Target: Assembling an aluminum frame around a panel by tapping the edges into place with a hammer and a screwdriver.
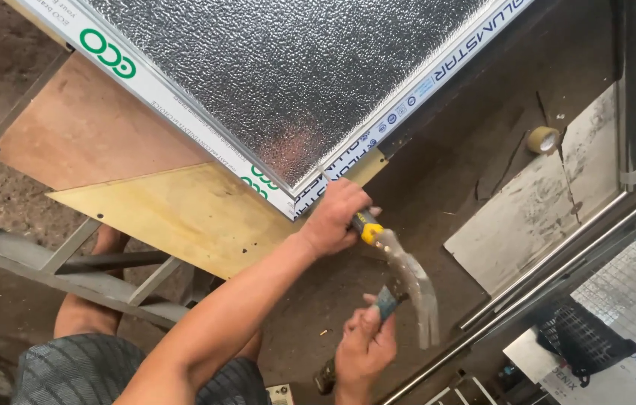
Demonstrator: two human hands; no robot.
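Note:
A textured glass panel [288, 82] in a white metal frame [273, 187] lies on a plywood bench top [183, 217]. My left hand [336, 219] is at the frame's near corner, closed around the yellow and black handle of a claw hammer [408, 277]. The hammer's head points down and to the right and is blurred. My right hand [364, 349] is lower, below the hammer's head, gripping a small dark bluish piece [387, 301] that touches the hammer. What that piece is cannot be made out.
A roll of tape [543, 139] lies on the dark floor at right, beside a scuffed grey sheet [528, 210]. Long metal bars [558, 262] run diagonally at lower right, near a black mesh item [580, 337]. The bench's grey steel frame [70, 277] is at left, by my knee.

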